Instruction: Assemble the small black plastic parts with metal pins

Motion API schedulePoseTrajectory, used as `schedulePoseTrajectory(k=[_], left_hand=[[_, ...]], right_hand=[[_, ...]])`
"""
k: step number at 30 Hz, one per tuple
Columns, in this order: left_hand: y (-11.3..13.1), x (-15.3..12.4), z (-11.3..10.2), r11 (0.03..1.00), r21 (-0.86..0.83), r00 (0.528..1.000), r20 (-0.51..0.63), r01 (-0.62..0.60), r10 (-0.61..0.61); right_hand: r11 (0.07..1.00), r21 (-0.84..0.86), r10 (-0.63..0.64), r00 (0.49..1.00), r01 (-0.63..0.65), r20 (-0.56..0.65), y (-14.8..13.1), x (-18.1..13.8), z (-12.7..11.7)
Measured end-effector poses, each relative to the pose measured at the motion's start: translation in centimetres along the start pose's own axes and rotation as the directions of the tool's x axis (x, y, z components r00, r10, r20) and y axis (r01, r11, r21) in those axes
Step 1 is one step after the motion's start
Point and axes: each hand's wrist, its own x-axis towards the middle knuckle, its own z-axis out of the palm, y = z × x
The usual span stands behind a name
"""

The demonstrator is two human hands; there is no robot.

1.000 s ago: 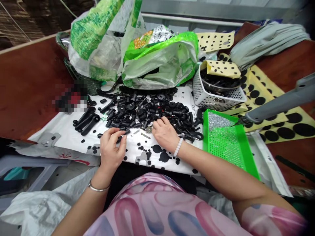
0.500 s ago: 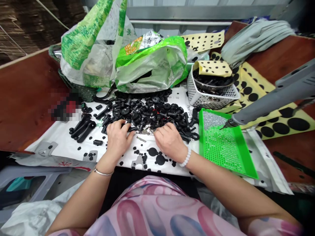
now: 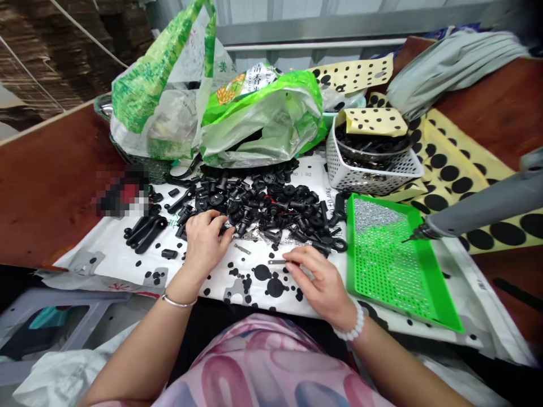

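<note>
Strip (image 3: 276,262) in right grip (image 3: 323,285), end leftward

pale ridged wall (image 3: 339,7), plastic stool (image 3: 87,298) — grey

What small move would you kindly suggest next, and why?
I'd probably bring the thin grey metal strip toward the left hand, since the right hand pinches it while the left hand is at the pile of black plastic parts.

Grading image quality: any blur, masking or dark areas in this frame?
Head view: a pixelated patch masks an area at left; head view: the top right corner is dark and blurred; head view: the right hand and its metal strip look fairly sharp.
</note>
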Motion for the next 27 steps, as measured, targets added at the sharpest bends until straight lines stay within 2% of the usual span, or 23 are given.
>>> schedulePoseTrajectory(k=[5, 9, 12, 15, 19, 23, 27], left_hand=[[1.1, 2.8, 0.4, 0.999, 0.007, 0.999, 0.022, -0.043, 0.042], [2.6, 6.0, 1.5, 0.995, 0.02, 0.993, 0.08, -0.093, 0.091], [3.8, 8.9, 2.9, 0.994, 0.017, 0.981, 0.165, -0.105, 0.101], [4.6, 12.0, 4.7, 0.998, -0.008, 0.958, 0.279, -0.061, 0.06], [5.1, 15.3, 7.2, 0.999, -0.035, 0.946, 0.323, -0.023, 0.033], [5.3, 17.0, 8.9, 0.995, -0.099, 0.939, 0.342, 0.014, 0.021], [5.2, 17.3, 8.6, 0.974, -0.215, 0.947, 0.322, 0.07, 0.003]], right_hand=[[0.995, 0.093, 0.044, 0.998, -0.048, 0.047, -0.4, -2.1, 0.0], [0.983, 0.171, 0.064, 0.997, -0.069, 0.032, -0.2, -3.2, 0.2], [0.975, 0.201, 0.097, 0.995, -0.095, 0.003, 0.3, -3.7, 0.5], [0.967, 0.223, 0.133, 0.991, -0.125, -0.021, 0.7, -3.9, 0.7], [0.965, 0.236, 0.13, 0.991, -0.117, -0.041, 0.6, -4.1, 0.7], [0.97, 0.228, 0.107, 0.992, -0.089, -0.066, 0.7, -4.2, 0.7], [0.968, 0.238, 0.096, 0.992, -0.076, -0.078, 0.8, -4.2, 0.8]])
